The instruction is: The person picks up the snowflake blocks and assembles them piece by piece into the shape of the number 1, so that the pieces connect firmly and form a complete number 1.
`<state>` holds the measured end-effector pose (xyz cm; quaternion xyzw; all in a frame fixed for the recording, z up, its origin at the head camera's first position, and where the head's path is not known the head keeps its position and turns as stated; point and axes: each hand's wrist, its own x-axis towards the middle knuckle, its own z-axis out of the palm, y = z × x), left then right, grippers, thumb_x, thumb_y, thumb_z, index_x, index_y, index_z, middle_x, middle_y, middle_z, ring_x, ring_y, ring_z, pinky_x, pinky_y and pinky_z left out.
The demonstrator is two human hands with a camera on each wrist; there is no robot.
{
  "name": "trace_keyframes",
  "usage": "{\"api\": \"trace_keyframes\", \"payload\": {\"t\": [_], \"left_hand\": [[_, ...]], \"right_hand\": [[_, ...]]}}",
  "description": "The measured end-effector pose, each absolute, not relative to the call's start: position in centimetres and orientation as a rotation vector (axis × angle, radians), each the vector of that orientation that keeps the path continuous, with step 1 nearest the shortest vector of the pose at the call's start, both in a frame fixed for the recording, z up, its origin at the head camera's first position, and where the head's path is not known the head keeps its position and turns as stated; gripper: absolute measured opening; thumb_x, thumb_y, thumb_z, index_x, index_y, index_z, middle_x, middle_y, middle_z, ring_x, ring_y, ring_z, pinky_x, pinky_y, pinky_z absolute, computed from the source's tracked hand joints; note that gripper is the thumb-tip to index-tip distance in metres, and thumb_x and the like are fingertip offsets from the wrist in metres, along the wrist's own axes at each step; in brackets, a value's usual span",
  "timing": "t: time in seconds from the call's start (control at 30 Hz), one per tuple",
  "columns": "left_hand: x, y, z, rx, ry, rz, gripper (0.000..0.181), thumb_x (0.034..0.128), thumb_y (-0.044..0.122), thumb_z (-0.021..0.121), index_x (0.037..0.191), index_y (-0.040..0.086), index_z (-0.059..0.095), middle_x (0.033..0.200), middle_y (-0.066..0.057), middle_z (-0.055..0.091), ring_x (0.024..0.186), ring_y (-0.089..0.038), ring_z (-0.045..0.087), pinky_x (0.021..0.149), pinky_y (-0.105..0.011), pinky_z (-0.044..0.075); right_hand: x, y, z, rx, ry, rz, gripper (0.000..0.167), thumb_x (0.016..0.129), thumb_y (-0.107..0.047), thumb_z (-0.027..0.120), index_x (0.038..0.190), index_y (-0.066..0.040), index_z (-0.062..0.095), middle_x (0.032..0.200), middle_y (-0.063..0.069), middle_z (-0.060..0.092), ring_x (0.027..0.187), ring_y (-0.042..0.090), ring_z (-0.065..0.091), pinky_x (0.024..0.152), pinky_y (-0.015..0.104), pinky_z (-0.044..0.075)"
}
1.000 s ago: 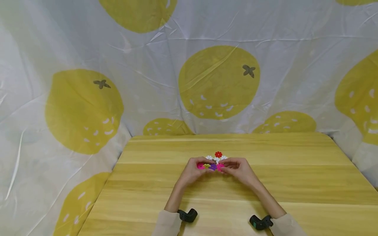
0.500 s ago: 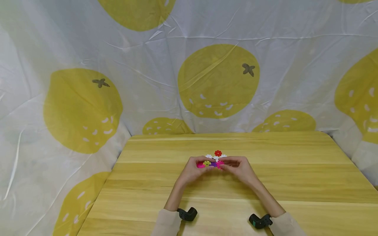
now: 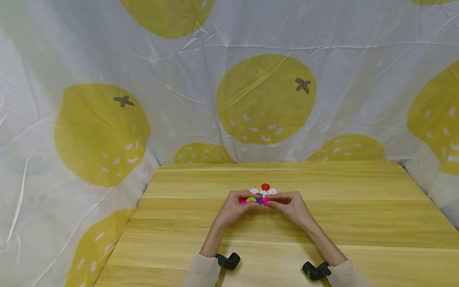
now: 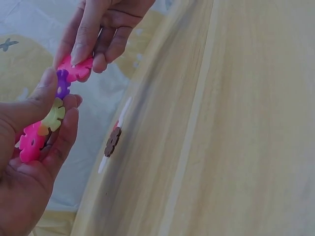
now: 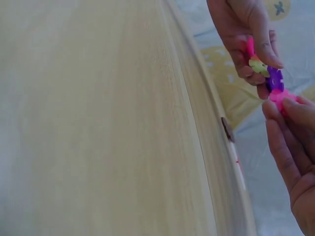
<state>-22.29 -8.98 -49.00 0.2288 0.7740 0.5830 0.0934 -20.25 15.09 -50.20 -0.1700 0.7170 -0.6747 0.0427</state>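
A short chain of notched plastic snowflake discs spans my two hands above the table. My left hand (image 3: 229,209) grips its left part, with a pink disc (image 4: 31,142) by the palm and a yellow disc (image 3: 251,199) beside it. A purple disc (image 4: 63,83) follows, near the left thumb tip. At the other end, my right hand (image 3: 295,207) pinches a second pink disc (image 5: 280,97) between thumb and fingers, against the purple one. Whether these two discs are fully slotted together, I cannot tell. Fingers cover parts of the chain.
Behind the hands, a red disc (image 3: 265,187), several white discs (image 3: 272,191) and a brown disc (image 4: 113,141) lie on the wooden table (image 3: 340,183). A lemon-print cloth (image 3: 190,99) hangs behind the table's far edge.
Both hands stay almost in place with the same hold. The chain has tilted a little, and the yellow disc shows more of its face than a second ago.
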Motion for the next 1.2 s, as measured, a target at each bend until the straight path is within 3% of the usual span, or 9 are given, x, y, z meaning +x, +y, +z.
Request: {"api": "trace_keyframes", "payload": {"t": [0.3, 0.5, 0.7, 0.93, 1.1, 1.2], "left_hand": [[-22.26, -8.87, -49.16, 0.714, 2.275, 1.736, 0.023, 0.0908, 0.01, 0.08, 0.113, 0.004, 0.08, 0.113, -0.015, 0.077, 0.106, -0.011, 0.067, 0.092, -0.023, 0.054], [-22.28, -8.91, -49.08, 0.698, 2.277, 1.728, 0.023, 0.0909, 0.012, 0.08, 0.114, 0.008, 0.08, 0.115, -0.011, 0.077, 0.109, -0.012, 0.067, 0.095, -0.023, 0.053], [-22.3, -9.13, -49.01, 0.657, 2.265, 1.737, 0.025, 0.0914, 0.012, 0.079, 0.116, 0.009, 0.079, 0.118, -0.01, 0.076, 0.104, -0.01, 0.067, 0.085, -0.02, 0.056], [-22.28, -9.19, -48.94, 0.637, 2.284, 1.717, 0.028, 0.0926, 0.012, 0.078, 0.12, 0.01, 0.077, 0.121, -0.008, 0.076, 0.104, -0.011, 0.069, 0.081, -0.019, 0.056], [-22.16, -8.86, -48.7, 0.691, 2.405, 1.653, 0.036, 0.0914, 0.013, 0.08, 0.127, 0.008, 0.074, 0.123, -0.005, 0.076, 0.114, -0.017, 0.068, 0.09, -0.021, 0.055], [-22.05, -8.49, -48.39, 0.771, 2.487, 1.615, 0.035, 0.0885, 0.01, 0.082, 0.123, 0.007, 0.076, 0.12, -0.007, 0.077, 0.114, -0.023, 0.069, 0.096, -0.027, 0.056]], "right_hand": [[-20.12, 14.97, -50.29, -0.555, 2.236, -2.031, 0.024, 0.093, -0.008, 0.076, 0.113, 0.004, 0.078, 0.106, 0.024, 0.077, 0.089, 0.032, 0.079, 0.079, 0.033, 0.064], [-20.24, 14.9, -50.46, -0.547, 2.244, -2.042, 0.025, 0.093, -0.009, 0.077, 0.113, 0.005, 0.077, 0.107, 0.023, 0.078, 0.089, 0.034, 0.078, 0.079, 0.033, 0.064], [-20.39, 15.09, -50.54, -0.494, 2.295, -2.003, 0.033, 0.093, -0.014, 0.078, 0.121, 0.003, 0.075, 0.11, 0.019, 0.078, 0.091, 0.031, 0.079, 0.078, 0.03, 0.063], [-20.51, 15.2, -50.5, -0.496, 2.246, -2.057, 0.024, 0.094, -0.009, 0.076, 0.115, 0.002, 0.077, 0.11, 0.023, 0.077, 0.092, 0.035, 0.078, 0.082, 0.039, 0.063], [-20.5, 14.94, -50.39, -0.396, 2.23, -2.067, 0.025, 0.093, -0.008, 0.077, 0.115, 0.006, 0.076, 0.112, 0.026, 0.076, 0.089, 0.02, 0.079, 0.082, 0.039, 0.063], [-20.49, 14.71, -50.23, -0.346, 2.201, -2.087, 0.027, 0.092, -0.007, 0.077, 0.115, 0.008, 0.075, 0.112, 0.028, 0.075, 0.088, 0.021, 0.08, 0.081, 0.04, 0.063]]}}
